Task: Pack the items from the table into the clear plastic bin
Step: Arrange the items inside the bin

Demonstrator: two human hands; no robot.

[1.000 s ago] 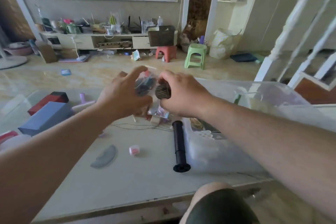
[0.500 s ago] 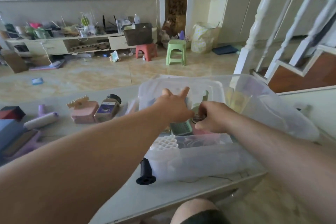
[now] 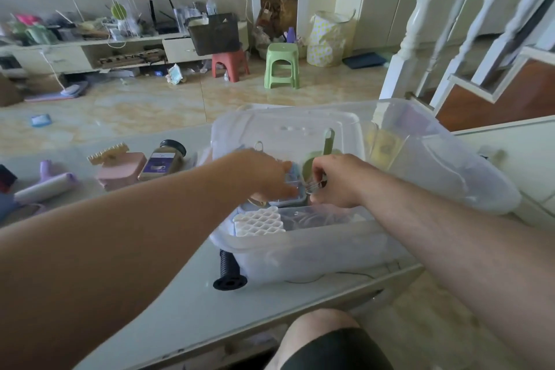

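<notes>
The clear plastic bin [image 3: 300, 252] stands on the table's right part, with its lid [image 3: 285, 129] leaning behind it. Both my hands are inside the bin. My left hand [image 3: 264, 177] reaches over a blue-grey box [image 3: 289, 200]; its fingers are stretched out and blurred, and I see nothing in them. My right hand [image 3: 339, 183] is closed around a small dark ribbed round piece [image 3: 315, 186] just right of that box. A white honeycomb tray [image 3: 258, 223] lies at the bin's near left corner. A green scoop [image 3: 327, 144] stands up inside.
On the table left of the bin are a brown jar [image 3: 162, 161], a pink box with a cream comb [image 3: 120, 171] and a lavender roller [image 3: 45, 186]. A black spool [image 3: 228, 275] lies against the bin's near left corner. A thin wire runs under the bin.
My hands carried a small clear bag and the ribbed piece from above the table into the bin, then sank lower. The bag is no longer visible. My view swung right.
</notes>
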